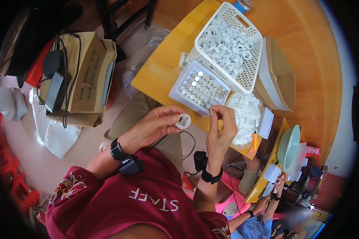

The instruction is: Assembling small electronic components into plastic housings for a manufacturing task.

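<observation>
My left hand (pixel 163 120) pinches a small white round plastic casing (pixel 186 123) between thumb and fingers. A dark recess with metal bits shows in the casing's face. Just to the right, my right hand (pixel 223 127) is closed in a pinch at the near corner of a translucent plastic tub (pixel 182 99). A small grey edge at its fingertips looks like a button cell (pixel 210 108), though the fingers cover most of it. Several silvery button cells (pixel 203 88) lie in rows on top of the tub.
Behind the tub stands a white perforated basket (pixel 249 71) of white plastic rings. White small parts (pixel 243 113) are heaped to the right, beside scissors (pixel 253 145). An open cardboard box (pixel 281 83) stands farther right; another box (pixel 83 79) is left. A co-worker's hands (pixel 277 189) show lower right.
</observation>
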`<state>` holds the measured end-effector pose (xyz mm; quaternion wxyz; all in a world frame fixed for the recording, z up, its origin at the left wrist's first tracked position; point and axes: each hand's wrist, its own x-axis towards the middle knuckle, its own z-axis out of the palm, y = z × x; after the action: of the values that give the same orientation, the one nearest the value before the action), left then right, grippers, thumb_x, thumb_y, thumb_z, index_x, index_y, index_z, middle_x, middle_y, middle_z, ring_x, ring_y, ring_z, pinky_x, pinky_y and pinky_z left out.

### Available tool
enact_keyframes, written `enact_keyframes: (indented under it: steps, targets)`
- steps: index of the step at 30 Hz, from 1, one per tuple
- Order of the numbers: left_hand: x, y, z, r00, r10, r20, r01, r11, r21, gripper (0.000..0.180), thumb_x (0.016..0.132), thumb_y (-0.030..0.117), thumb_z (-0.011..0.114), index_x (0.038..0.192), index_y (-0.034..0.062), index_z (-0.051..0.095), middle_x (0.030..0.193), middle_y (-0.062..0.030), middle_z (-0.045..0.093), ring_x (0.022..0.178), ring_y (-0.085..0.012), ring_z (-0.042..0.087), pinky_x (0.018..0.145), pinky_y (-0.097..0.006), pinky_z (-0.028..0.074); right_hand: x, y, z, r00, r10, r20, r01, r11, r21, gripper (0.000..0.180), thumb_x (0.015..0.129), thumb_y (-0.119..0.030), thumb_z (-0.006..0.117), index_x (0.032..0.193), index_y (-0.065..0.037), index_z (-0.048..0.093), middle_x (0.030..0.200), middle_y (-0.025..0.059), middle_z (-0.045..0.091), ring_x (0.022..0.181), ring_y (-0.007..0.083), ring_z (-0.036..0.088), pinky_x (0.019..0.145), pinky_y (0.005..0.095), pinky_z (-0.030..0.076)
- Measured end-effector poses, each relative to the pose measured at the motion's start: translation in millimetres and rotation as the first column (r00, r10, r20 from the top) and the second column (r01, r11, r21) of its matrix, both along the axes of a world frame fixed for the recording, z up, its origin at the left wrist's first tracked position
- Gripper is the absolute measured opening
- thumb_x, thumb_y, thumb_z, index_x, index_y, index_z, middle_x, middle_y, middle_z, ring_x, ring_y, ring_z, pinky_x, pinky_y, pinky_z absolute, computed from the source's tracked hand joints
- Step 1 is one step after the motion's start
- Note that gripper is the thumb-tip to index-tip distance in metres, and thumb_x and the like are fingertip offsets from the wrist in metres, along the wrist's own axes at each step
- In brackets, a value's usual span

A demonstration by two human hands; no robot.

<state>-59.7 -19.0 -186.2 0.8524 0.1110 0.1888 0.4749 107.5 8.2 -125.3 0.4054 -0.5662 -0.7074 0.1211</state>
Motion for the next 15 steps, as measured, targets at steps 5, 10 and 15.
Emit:
enact_keyframes:
  steps: [5, 10, 15]
  targets:
    - [0, -1, -4, 0.999, 0.024, -0.048, -0.022, 0.999, 0.033, 0.020, 0.085, 0.011, 0.057, 0.104, 0.0037, 0.056, 0.098, -0.0041, 0.059, 0.088, -0.0108, 0.058, 0.075, -0.024, 0.049, -17, -30, -5, 0.988, 0.151, -0.030, -0.153, 0.986, -0.063, 0.015, 0.073, 0.008, 0.057, 0.086, 0.001, 0.057, 0.081, 0.0126, 0.054, 0.072, 0.0262, 0.053, 0.062, 0.0332, 0.043]
    - [3, -10, 1, 0.988, 0.040, -0.152, -0.032, 0.998, 0.052, 0.021, 0.083, 0.009, 0.060, 0.103, 0.0041, 0.057, 0.098, -0.0039, 0.059, 0.088, -0.0097, 0.057, 0.075, -0.022, 0.048, -17, -41, -19, 0.981, 0.188, 0.043, -0.187, 0.982, -0.029, 0.021, 0.071, 0.007, 0.060, 0.090, 0.000, 0.057, 0.085, 0.0121, 0.054, 0.075, 0.0265, 0.052, 0.064, 0.0335, 0.043]
    - [5, -13, -2, 0.984, 0.049, -0.173, -0.038, 0.997, 0.066, 0.021, 0.083, 0.009, 0.060, 0.103, 0.0035, 0.057, 0.097, -0.0039, 0.060, 0.088, -0.0094, 0.057, 0.075, -0.022, 0.048, -22, -46, -21, 0.984, 0.133, 0.120, -0.141, 0.988, 0.059, 0.019, 0.070, 0.009, 0.061, 0.086, -0.001, 0.058, 0.081, 0.0119, 0.054, 0.074, 0.0261, 0.053, 0.064, 0.0329, 0.043]
